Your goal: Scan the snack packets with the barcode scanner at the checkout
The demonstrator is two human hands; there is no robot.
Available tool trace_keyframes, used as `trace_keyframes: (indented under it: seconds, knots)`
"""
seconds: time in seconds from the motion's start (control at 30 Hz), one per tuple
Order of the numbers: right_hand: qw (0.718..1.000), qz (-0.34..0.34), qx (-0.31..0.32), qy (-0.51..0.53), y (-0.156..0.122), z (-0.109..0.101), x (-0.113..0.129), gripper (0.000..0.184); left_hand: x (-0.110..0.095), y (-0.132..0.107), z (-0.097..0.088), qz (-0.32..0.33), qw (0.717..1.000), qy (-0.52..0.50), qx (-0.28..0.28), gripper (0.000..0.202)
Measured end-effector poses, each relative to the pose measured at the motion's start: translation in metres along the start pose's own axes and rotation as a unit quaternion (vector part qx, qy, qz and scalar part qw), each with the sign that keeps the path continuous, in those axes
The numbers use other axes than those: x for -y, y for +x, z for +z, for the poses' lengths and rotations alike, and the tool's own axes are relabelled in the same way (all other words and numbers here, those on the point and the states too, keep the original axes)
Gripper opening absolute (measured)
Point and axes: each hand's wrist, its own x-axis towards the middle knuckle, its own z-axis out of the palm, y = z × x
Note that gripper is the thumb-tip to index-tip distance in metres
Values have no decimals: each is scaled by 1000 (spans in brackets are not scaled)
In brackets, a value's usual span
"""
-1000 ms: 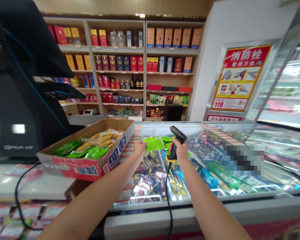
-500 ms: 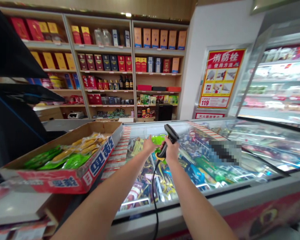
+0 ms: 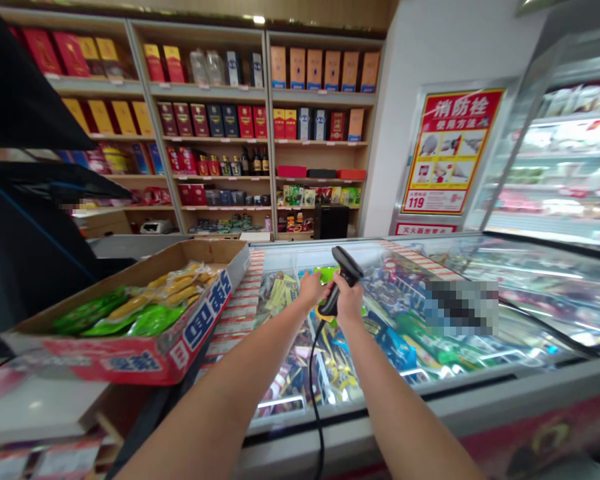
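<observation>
Here the right hand (image 3: 349, 301) grips a scanner (image 3: 347, 262) above a freezer (image 3: 380, 403).

Barcode scanner (image 3: 344, 273) — black, handheld, gripped in the right hand (image 3: 349, 300), head tilted up and forward; black cord (image 3: 314, 393) hanging below. Green packet (image 3: 326, 274) — glossy, mostly hidden, just beyond the left hand (image 3: 311, 288), grip unclear.
</observation>
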Motion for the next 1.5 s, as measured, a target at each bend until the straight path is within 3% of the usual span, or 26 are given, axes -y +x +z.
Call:
trace_keyframes:
  seconds: [0.1,0.17,0.27,0.33,0.37,0.43,0.53,0.63,0.77,0.83,0.93,1.03,1.1,1.17,1.23,1.3,1.37,1.5]
  knots:
    - [1000,-1,2,20,-5,2,2,26,-3,0,-41,-14,992,124,32,34]
    - [999,13,39,10,-9,4,2,25,-4,-3,-85,0,983,184,21,27]
    - [993,51,104,-16,-18,9,-3,26,2,-20,-172,36,974,219,-54,23]
    - [986,85,140,-39,-25,13,-8,27,13,-39,-236,14,966,252,-53,30]
    - [982,100,154,-49,-28,15,-11,28,21,-51,-266,0,961,272,-44,31]
    - [975,115,177,-67,-35,20,-14,27,39,-74,-316,-71,924,376,-11,37]
    - [967,107,209,-95,-44,30,-13,24,67,-101,-352,-128,886,437,87,39]
    - [958,100,239,-121,-51,40,-7,23,85,-113,-349,-132,887,429,109,38]
    - [954,93,255,-129,-56,44,-2,24,86,-114,-330,-85,928,363,6,31]
    - [956,92,253,-118,-57,40,-3,24,74,-115,-327,-82,947,304,-62,25]
    - [963,101,238,-82,-57,31,-9,27,45,-117,-321,-68,954,215,-196,17]
    - [967,123,219,-49,-53,23,-12,28,15,-116,-292,-26,957,69,-281,16]
    - [968,130,212,-42,-50,18,-11,28,4,-111,-255,-8,961,-69,-269,17]
    - [969,121,208,-48,-46,14,-8,28,6,-104,-211,-3,954,-184,-235,18]
    - [971,105,207,-58,-43,9,-4,28,20,-96,-172,-31,941,-263,-210,18]
    - [969,92,219,-69,-42,5,0,27,40,-89,-144,-82,922,-323,-197,18]
    - [960,91,252,-86,-42,2,3,27,60,-84,-131,-124,902,-364,-194,20]
    - [939,91,308,-120,-44,2,4,25,83,-79,-130,-157,879,-397,-210,24]
